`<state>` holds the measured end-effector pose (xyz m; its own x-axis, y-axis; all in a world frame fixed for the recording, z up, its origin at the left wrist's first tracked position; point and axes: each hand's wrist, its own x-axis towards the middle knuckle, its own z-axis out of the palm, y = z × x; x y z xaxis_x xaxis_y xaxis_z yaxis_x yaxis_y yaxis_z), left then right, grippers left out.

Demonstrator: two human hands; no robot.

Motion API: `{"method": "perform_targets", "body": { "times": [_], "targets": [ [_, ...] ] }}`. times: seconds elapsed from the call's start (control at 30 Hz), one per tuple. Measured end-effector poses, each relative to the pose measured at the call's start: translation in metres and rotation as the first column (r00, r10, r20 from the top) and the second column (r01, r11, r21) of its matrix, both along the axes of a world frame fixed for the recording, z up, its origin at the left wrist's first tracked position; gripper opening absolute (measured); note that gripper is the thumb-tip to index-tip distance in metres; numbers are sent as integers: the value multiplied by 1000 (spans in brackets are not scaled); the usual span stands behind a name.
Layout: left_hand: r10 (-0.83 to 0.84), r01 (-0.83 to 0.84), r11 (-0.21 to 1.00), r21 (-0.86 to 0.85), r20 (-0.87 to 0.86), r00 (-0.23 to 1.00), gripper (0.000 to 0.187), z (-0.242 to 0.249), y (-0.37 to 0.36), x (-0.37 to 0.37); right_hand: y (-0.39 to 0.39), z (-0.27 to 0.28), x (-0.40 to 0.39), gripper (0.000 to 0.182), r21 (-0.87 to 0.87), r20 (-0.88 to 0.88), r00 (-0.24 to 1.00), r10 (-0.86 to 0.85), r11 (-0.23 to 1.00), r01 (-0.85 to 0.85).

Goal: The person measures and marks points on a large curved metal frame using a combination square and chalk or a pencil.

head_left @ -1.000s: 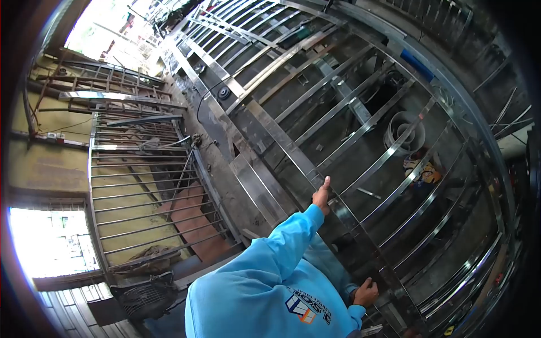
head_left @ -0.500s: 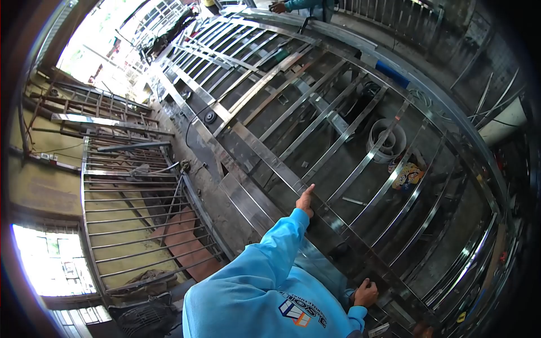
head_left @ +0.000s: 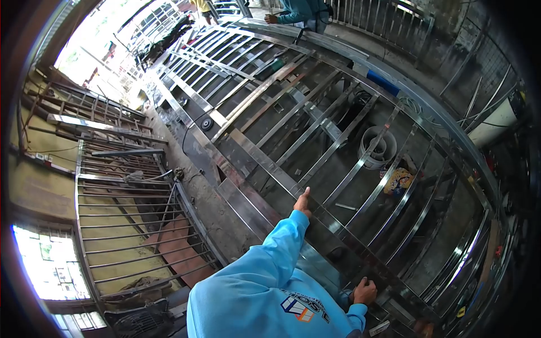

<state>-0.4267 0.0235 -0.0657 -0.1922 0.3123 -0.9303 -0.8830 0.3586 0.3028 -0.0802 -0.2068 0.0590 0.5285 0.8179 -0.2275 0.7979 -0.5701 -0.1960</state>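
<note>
A long ladder-like metal frame [head_left: 270, 167] with shiny crossbars lies across the view. My left hand [head_left: 303, 204] is on its near long bar, one digit stretched along the metal and the other fingers folded, partly hidden. Lower down, close to my body, my right hand [head_left: 364, 292] is curled beside the dark near part of the frame; whatever is within its fingers is hidden. Both arms wear light blue sleeves. Beneath the crossbars are round buckets [head_left: 377, 147] and a colourful bag [head_left: 399, 182].
A barred metal panel [head_left: 141, 211] stands along the left wall. Across the frame at the top is a co-worker in a teal sleeve [head_left: 296, 12], and another person [head_left: 202, 7] is farther off. A green tool [head_left: 270, 69] and a black disc [head_left: 207, 124] lie farther along.
The view has shifted slightly, showing more of the co-worker and the distant person at the top. My left hand stays on the bar; my right hand remains curled in nearly the same place.
</note>
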Motion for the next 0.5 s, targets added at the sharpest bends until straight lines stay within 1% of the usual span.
{"method": "perform_targets", "body": {
  "times": [0.13, 0.2, 0.27, 0.3, 0.33, 0.37, 0.4, 0.43, 0.47, 0.5],
  "targets": [
    [-54, 52, 997, 57, 21, 998, 56, -3, -2, 0, -4, -7, 5, 42, -3, 2, 1000, -7, 1000, 7],
    [-70, 70, 997, 36, 8, 998, 54, 2, -5, -1, -3, -3, 4, 42, -10, -2, 1000, -7, 1000, 7],
    [-108, 78, 976, 204, 141, 984, 100, 9, -11, -5, -3, 0, 3, 42, -24, -8, 1000, -19, 1000, 19],
    [-86, 85, 996, 31, 32, 996, 89, 29, -10, -1, -3, -3, 4, 40, 8, -20, 1000, -7, 1000, 8],
    [-33, 36, 996, 77, -45, 998, 74, 63, -13, 9, -4, -5, 4, 39, 40, -27, 1000, -13, 999, 14],
    [-27, 46, 991, 128, -141, 990, 62, 97, -19, 17, -4, -2, 1, 39, 49, -32, 999, 6, 999, -5],
    [-86, 91, 959, 270, -28, 996, 60, 82, -25, 5, -2, 5, -1, 39, 51, -26, 1000, -1, 999, 2],
    [-180, 179, 946, 269, -22, 983, 57, 68, -32, -5, 1, 13, -3, 39, 14, -67, 998, -6, 1000, 7],
    [-402, 589, 690, 420, -454, 795, 56, -20, -50, -42, 2, 20, -4, 37, 48, -73, 997, -6, 999, 10],
    [-457, 679, 581, 450, -510, 729, 48, -61, -51, -61, -2, 15, -3, 35, 32, -102, 994, -47, 998, 51]
  ]
}}
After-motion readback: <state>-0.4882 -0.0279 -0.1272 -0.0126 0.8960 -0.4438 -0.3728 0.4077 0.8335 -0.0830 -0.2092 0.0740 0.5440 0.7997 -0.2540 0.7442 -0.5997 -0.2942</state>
